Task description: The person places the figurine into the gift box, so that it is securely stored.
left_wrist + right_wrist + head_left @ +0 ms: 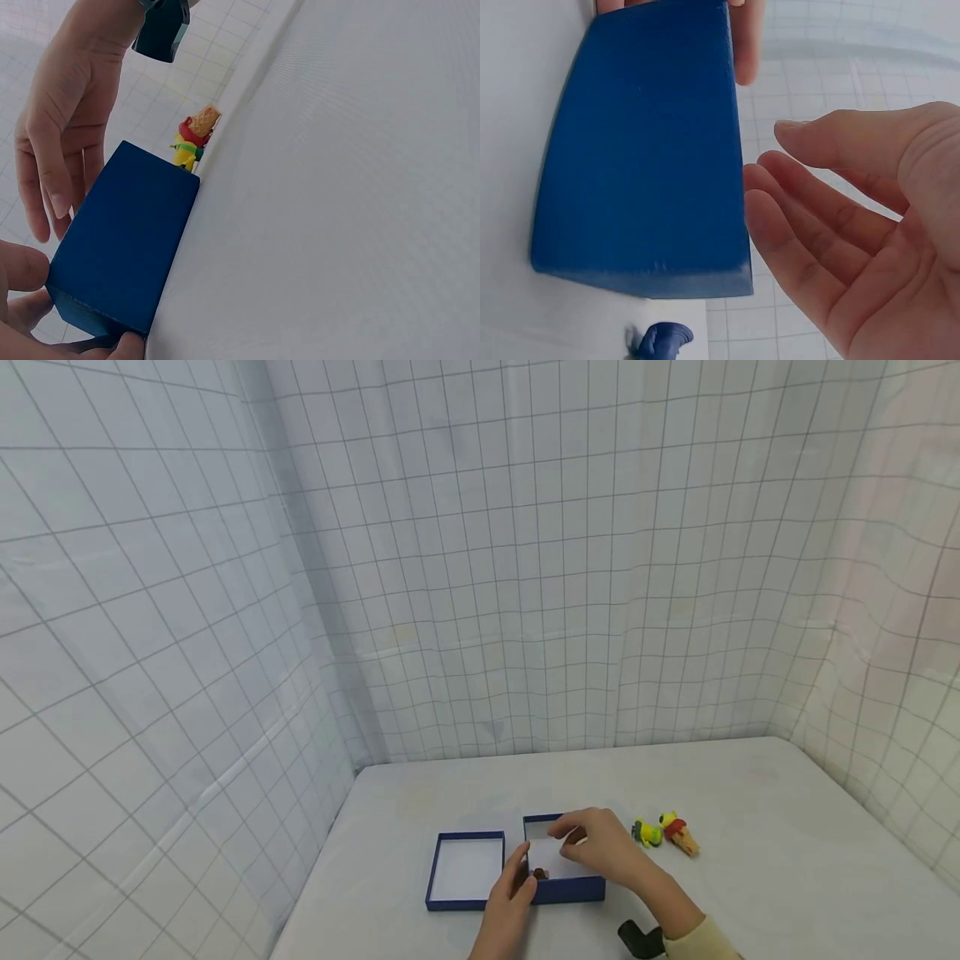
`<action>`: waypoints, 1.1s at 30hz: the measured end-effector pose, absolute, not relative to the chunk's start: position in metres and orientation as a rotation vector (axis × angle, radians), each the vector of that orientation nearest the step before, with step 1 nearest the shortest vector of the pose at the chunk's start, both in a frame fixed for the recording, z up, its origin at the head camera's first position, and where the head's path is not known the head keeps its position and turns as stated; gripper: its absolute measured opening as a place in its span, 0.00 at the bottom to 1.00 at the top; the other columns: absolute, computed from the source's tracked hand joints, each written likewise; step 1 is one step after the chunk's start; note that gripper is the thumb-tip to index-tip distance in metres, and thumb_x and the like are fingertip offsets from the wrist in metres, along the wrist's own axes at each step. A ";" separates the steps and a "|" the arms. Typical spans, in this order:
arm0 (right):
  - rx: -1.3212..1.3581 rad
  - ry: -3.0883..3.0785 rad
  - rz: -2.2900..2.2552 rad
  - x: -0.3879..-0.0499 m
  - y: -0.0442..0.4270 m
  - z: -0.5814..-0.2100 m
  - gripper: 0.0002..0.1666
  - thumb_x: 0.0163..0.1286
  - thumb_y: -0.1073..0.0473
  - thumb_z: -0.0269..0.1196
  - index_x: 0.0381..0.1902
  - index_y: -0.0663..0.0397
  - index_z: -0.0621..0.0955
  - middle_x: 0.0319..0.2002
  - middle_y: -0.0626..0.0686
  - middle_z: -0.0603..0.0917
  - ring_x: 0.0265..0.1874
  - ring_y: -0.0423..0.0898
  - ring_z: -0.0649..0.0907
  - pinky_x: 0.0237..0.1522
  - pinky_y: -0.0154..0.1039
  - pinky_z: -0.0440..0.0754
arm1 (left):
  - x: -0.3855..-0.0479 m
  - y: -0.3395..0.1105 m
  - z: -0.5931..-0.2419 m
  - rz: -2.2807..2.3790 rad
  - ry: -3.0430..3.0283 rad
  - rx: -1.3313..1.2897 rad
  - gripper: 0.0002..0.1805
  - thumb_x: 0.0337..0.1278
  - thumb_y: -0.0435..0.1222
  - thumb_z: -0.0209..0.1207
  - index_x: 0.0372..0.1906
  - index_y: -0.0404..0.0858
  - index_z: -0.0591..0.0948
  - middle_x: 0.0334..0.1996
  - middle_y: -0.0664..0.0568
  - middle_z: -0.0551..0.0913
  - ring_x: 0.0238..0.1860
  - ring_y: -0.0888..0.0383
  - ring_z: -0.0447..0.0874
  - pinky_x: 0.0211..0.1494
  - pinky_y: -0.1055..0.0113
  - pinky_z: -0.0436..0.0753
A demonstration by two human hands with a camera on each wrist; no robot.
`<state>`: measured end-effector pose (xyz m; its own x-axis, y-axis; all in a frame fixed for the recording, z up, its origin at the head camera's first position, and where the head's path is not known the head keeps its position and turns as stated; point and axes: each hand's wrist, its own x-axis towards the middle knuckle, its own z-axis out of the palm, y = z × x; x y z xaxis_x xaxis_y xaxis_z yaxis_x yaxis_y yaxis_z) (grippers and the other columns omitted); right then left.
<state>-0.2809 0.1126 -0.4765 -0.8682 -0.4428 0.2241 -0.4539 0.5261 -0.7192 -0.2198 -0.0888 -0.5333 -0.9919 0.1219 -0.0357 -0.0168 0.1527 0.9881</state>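
Observation:
A blue box (567, 890) with a pale inside stands on the table, its top uncovered. My left hand (508, 906) holds its front left corner, thumb at the front and fingers along the left side. Over the box hovers my right hand (602, 843), fingers loosely bent and thumb apart from them. Nothing shows between those fingers (772, 225) in the right wrist view. A small brown item (539, 873) lies in the box's front left corner; its kind is unclear. Both wrist views show the box's blue front wall (124, 240).
Left of the box lies a shallow blue-rimmed lid (457, 906). On the right are a green and yellow toy figure (647, 833) and an ice-cream-cone toy (681, 837) in red and yellow. A dark piece (641, 939) sits beneath the right wrist. Gridded white cloth (487, 568) surrounds the table.

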 end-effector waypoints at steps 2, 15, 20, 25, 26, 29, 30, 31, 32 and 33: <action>0.787 -2.720 1.279 -0.279 0.117 -0.473 0.15 0.63 0.68 0.69 0.46 0.48 0.88 0.44 0.51 0.88 0.38 0.42 0.86 0.38 0.35 0.87 | -0.220 -0.089 -0.535 1.982 2.297 0.110 0.29 0.74 0.38 0.52 0.77 0.47 0.65 0.74 0.33 0.62 0.74 0.32 0.56 0.72 0.36 0.60; 0.606 -2.620 1.252 -0.276 0.141 -0.473 0.17 0.60 0.69 0.71 0.44 0.46 0.88 0.41 0.43 0.88 0.37 0.38 0.85 0.40 0.33 0.86 | -0.221 -0.087 -0.535 1.971 2.277 0.049 0.29 0.75 0.38 0.51 0.77 0.49 0.65 0.75 0.34 0.59 0.75 0.32 0.54 0.72 0.36 0.61; 0.508 -2.635 1.264 -0.279 0.151 -0.477 0.16 0.60 0.70 0.71 0.44 0.45 0.88 0.41 0.45 0.88 0.38 0.40 0.85 0.40 0.35 0.87 | -0.220 -0.087 -0.535 1.971 2.297 0.057 0.29 0.75 0.38 0.52 0.77 0.49 0.65 0.75 0.34 0.59 0.75 0.32 0.53 0.72 0.36 0.60; 0.401 -2.650 1.275 -0.284 0.161 -0.480 0.16 0.61 0.70 0.71 0.44 0.47 0.88 0.43 0.45 0.87 0.39 0.41 0.85 0.39 0.37 0.87 | -0.222 -0.087 -0.536 1.972 2.293 0.049 0.29 0.75 0.37 0.52 0.77 0.49 0.65 0.75 0.33 0.59 0.74 0.32 0.54 0.72 0.37 0.61; 0.381 -2.651 1.277 -0.285 0.162 -0.481 0.16 0.60 0.70 0.71 0.44 0.47 0.88 0.43 0.45 0.87 0.39 0.41 0.85 0.39 0.38 0.88 | -0.222 -0.087 -0.536 1.970 2.293 0.048 0.29 0.75 0.37 0.52 0.77 0.49 0.65 0.75 0.33 0.59 0.74 0.32 0.54 0.72 0.37 0.61; 0.339 -2.657 1.275 -0.287 0.166 -0.484 0.16 0.59 0.70 0.71 0.44 0.48 0.88 0.43 0.45 0.87 0.39 0.42 0.85 0.36 0.37 0.87 | -0.222 -0.087 -0.537 1.971 2.296 0.052 0.29 0.75 0.37 0.52 0.77 0.49 0.65 0.75 0.32 0.59 0.74 0.32 0.55 0.71 0.37 0.62; 0.331 -2.659 1.272 -0.287 0.168 -0.486 0.17 0.59 0.70 0.71 0.44 0.48 0.88 0.43 0.46 0.87 0.39 0.42 0.85 0.36 0.37 0.87 | -0.222 -0.087 -0.537 1.973 2.298 0.057 0.29 0.75 0.37 0.52 0.77 0.49 0.65 0.75 0.32 0.59 0.74 0.32 0.55 0.71 0.37 0.62; 0.325 -2.660 1.272 -0.288 0.169 -0.487 0.17 0.59 0.71 0.71 0.44 0.48 0.88 0.43 0.46 0.87 0.39 0.42 0.85 0.35 0.36 0.87 | -0.222 -0.087 -0.537 1.976 2.294 0.055 0.29 0.75 0.37 0.52 0.77 0.50 0.65 0.75 0.32 0.59 0.74 0.32 0.55 0.72 0.37 0.61; 0.323 -2.662 1.270 -0.289 0.170 -0.489 0.17 0.58 0.71 0.71 0.44 0.49 0.88 0.42 0.46 0.88 0.39 0.42 0.85 0.35 0.36 0.86 | -0.222 -0.087 -0.537 1.976 2.296 0.060 0.29 0.75 0.37 0.52 0.77 0.49 0.65 0.75 0.32 0.59 0.74 0.32 0.55 0.72 0.37 0.61; 0.320 -2.664 1.265 -0.289 0.171 -0.491 0.17 0.58 0.71 0.71 0.44 0.49 0.88 0.42 0.46 0.88 0.38 0.42 0.85 0.35 0.36 0.86 | -0.222 -0.088 -0.538 1.977 2.295 0.059 0.29 0.74 0.37 0.52 0.76 0.50 0.66 0.75 0.32 0.59 0.74 0.32 0.55 0.72 0.37 0.61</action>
<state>-0.2895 0.1709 -0.4907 -0.9616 -0.1184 0.2474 -0.2666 0.6158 -0.7415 -0.2221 -0.0876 -0.5376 -0.9930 0.1020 -0.0590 -0.0432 0.1502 0.9877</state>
